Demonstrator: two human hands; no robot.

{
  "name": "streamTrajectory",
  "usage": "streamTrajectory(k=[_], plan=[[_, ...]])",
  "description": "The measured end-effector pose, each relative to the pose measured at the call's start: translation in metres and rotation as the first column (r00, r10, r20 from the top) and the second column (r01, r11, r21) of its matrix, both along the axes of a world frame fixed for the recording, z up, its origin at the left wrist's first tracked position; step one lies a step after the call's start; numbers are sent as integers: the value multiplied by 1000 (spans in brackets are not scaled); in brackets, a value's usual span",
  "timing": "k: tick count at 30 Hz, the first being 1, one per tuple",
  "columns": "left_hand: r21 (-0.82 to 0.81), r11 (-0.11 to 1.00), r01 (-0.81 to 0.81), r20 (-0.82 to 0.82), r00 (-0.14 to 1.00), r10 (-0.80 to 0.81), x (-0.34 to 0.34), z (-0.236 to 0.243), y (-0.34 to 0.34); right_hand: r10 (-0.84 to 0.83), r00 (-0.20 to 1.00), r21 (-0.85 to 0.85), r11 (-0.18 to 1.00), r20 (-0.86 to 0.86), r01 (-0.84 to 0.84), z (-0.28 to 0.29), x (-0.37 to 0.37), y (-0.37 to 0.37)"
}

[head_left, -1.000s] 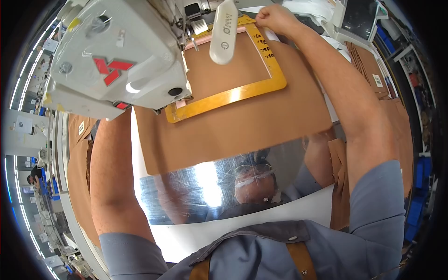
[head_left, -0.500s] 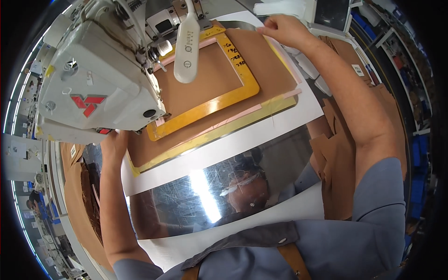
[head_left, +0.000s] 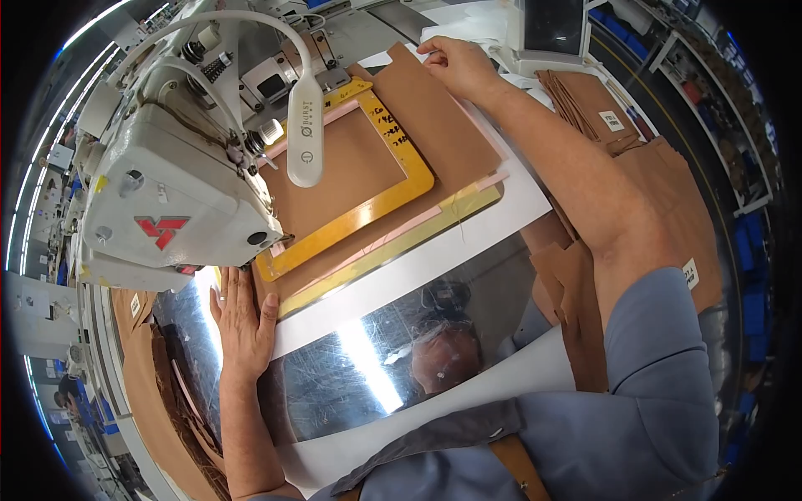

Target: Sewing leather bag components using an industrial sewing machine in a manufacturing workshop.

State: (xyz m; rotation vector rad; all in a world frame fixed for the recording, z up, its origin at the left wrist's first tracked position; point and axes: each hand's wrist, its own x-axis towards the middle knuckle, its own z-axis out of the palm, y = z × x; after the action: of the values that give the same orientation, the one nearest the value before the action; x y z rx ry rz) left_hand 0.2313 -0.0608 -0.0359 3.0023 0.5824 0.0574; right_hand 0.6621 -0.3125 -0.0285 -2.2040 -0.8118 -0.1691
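Observation:
A brown fabric panel (head_left: 443, 125) lies under a yellow template frame (head_left: 351, 225) beside the head of a white sewing machine (head_left: 175, 192). At the panel's far right corner, my right hand (head_left: 464, 68) has its fingers closed on the edge; the fingertips are partly hidden. My left hand (head_left: 244, 326) lies flat with fingers spread at the panel's near left edge, close under the machine head, and its fingertips are partly covered. A yellow-edged base template (head_left: 409, 234) with pink strips shows beneath the panel, on a white sheet (head_left: 518, 209).
A shiny metal plate (head_left: 334, 376) covers the near worktop. Brown fabric pieces (head_left: 668, 200) are stacked at the right, with more brown pieces (head_left: 150, 376) at the left. A white lamp (head_left: 307, 142) hangs over the frame. A dark screen (head_left: 553, 25) stands at the far right.
My left hand has come out from beneath the machine head toward me and now lies flat. My right hand stays at the panel's far corner. The whole view has shifted a little.

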Motion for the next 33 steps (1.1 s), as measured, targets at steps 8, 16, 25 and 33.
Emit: streamTrajectory(k=[8, 16, 25, 33], plan=[[57, 998, 27, 66, 997, -30, 0, -4, 4, 177, 980, -72, 983, 91, -171, 11, -49, -52], [53, 992, 117, 82, 989, -121, -17, 26, -26, 385, 906, -428, 859, 174, -283, 1, -133, -114], [68, 988, 141, 89, 985, -146, -12, 11, -22, 383, 884, -610, 778, 269, -151, -12, -139, -124], [62, 989, 138, 107, 984, -144, -27, 16, -26, 379, 894, -594, 785, 238, -175, -2, -161, -133]])
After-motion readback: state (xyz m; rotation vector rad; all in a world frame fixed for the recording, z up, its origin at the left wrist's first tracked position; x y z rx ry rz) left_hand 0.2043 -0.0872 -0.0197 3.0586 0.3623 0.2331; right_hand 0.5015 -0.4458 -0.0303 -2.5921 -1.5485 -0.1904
